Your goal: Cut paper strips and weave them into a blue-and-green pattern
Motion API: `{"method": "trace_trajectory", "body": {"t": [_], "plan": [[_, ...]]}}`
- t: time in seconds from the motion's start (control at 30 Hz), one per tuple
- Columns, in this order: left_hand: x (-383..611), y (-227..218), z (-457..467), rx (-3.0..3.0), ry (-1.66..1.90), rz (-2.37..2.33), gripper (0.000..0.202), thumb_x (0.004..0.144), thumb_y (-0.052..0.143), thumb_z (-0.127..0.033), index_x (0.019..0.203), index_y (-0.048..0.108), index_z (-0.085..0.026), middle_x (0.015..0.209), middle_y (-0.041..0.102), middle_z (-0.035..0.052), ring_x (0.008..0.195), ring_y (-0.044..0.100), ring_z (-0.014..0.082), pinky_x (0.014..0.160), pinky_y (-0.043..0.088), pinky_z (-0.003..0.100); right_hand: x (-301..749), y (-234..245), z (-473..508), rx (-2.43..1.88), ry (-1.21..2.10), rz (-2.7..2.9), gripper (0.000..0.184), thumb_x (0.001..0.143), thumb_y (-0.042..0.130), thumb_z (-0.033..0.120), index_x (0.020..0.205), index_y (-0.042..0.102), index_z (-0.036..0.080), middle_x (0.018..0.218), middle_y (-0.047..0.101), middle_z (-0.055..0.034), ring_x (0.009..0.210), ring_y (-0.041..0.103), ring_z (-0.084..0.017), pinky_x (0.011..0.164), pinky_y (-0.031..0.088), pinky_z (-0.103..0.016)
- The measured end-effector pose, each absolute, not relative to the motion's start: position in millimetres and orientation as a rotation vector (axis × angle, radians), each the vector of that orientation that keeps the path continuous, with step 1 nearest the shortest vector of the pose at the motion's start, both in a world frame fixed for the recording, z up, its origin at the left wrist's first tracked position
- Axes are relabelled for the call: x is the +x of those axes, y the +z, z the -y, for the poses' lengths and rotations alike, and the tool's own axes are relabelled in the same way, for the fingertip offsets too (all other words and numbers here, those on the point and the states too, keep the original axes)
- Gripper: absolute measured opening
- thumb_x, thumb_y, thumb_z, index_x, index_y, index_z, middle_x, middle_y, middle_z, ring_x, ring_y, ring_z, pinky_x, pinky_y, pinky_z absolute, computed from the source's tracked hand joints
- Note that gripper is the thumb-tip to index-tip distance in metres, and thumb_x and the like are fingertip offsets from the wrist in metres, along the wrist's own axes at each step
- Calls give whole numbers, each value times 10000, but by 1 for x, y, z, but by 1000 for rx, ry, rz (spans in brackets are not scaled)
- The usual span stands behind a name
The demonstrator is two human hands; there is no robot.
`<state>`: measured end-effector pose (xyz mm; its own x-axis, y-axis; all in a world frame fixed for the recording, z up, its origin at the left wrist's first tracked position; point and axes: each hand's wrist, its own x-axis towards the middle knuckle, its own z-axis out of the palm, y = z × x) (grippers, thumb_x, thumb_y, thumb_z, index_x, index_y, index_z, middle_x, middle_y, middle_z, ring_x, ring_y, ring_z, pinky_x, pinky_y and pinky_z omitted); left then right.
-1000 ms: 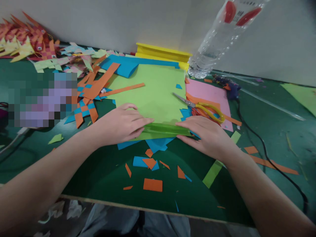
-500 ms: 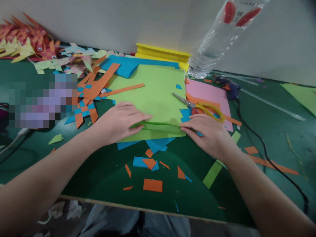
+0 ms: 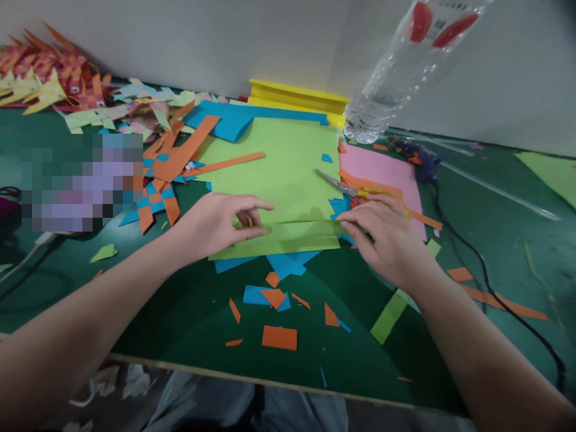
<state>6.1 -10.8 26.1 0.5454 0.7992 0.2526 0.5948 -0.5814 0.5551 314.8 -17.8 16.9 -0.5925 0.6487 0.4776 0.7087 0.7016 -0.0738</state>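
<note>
A long light-green paper strip [image 3: 301, 230] lies along the near edge of a light-green paper sheet [image 3: 283, 156]. My right hand [image 3: 382, 234] pinches the strip's right end between thumb and fingertips. At the other end, my left hand [image 3: 220, 222] has its thumb and index finger apart. The left thumb tip is at the strip, though I cannot tell if it presses on it. Scissors [image 3: 335, 182] with yellow handles lie just beyond my right hand, which partly covers them. Blue paper [image 3: 288, 263] sticks out beneath the sheet.
Woven orange and blue paper pieces [image 3: 157, 192] lie left of the sheet. A clear plastic bottle [image 3: 391, 78] leans against the wall. A dark glue gun [image 3: 418, 159] trails a black cord [image 3: 472, 258] on the right. Orange scraps [image 3: 279, 338] are scattered near the table's front edge.
My left thumb and index finger have spread apart, letting go of the strip. My right hand has shifted slightly right with the strip's end, which now lies flatter.
</note>
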Motion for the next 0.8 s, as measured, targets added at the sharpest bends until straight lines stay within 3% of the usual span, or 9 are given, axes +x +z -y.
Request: {"method": "trace_trajectory", "body": {"t": [0.13, 0.27, 0.37, 0.43, 0.6, 0.67, 0.8], "plan": [[9, 25, 13, 2433, 717, -1097, 338, 956, 610, -444, 1180, 693, -205, 844, 767, 4, 737, 718, 140, 705, 518, 225, 312, 20, 20, -1097, -206, 2431, 122, 943, 534, 197, 1023, 624, 216, 909, 731, -72, 885, 672, -257, 1005, 448, -526], [18, 20, 18, 2641, 771, -1014, 289, 1007, 554, -354, 1221, 660, -190, 863, 763, 11, 775, 714, 137, 714, 513, 224, 303, 24, 28, -1123, -163, 2424, 350, 923, 551, 229, 1271, 532, 193, 1199, 693, -143, 1155, 626, -324, 1063, 399, -593], [28, 14, 22, 2859, 874, -875, 247, 1023, 528, -309, 1193, 657, -185, 875, 766, 24, 765, 709, 144, 758, 528, 261, 292, 26, 38, -1059, -113, 2498, 443, 922, 584, 285, 1340, 485, 175, 1288, 660, -165, 1247, 581, -335, 1097, 373, -596], [34, 11, 25, 2946, 965, -770, 236, 1030, 516, -297, 1203, 642, -200, 910, 769, 24, 785, 713, 141, 813, 538, 277, 285, 27, 45, -977, -145, 2528, 423, 919, 613, 339, 1298, 521, 174, 1225, 696, -151, 1202, 610, -329, 1157, 248, -651], [41, 11, 31, 2780, 1048, -742, 242, 1023, 539, -300, 1234, 617, -212, 887, 768, 3, 814, 723, 129, 770, 547, 241, 274, 29, 53, -905, -32, 2471, 49, 950, 590, 233, 935, 637, 228, 852, 760, -12, 825, 683, -193, 1057, 383, -495], [40, 14, 33, 2641, 1014, -807, 264, 1010, 563, -310, 1248, 620, -212, 891, 767, 1, 807, 720, 122, 755, 551, 228, 275, 29, 52, -914, 27, 2454, 118, 959, 573, 186, 872, 638, 231, 785, 749, 20, 709, 652, -149, 989, 419, -428], [39, 19, 33, 2299, 936, -954, 372, 935, 661, -321, 1275, 626, -174, 926, 763, 13, 814, 722, 121, 780, 575, 226, 279, 29, 49, -942, 40, 2425, 126, 956, 581, 173, 856, 638, 222, 766, 740, 24, 662, 624, -135, 970, 421, -400]]}}
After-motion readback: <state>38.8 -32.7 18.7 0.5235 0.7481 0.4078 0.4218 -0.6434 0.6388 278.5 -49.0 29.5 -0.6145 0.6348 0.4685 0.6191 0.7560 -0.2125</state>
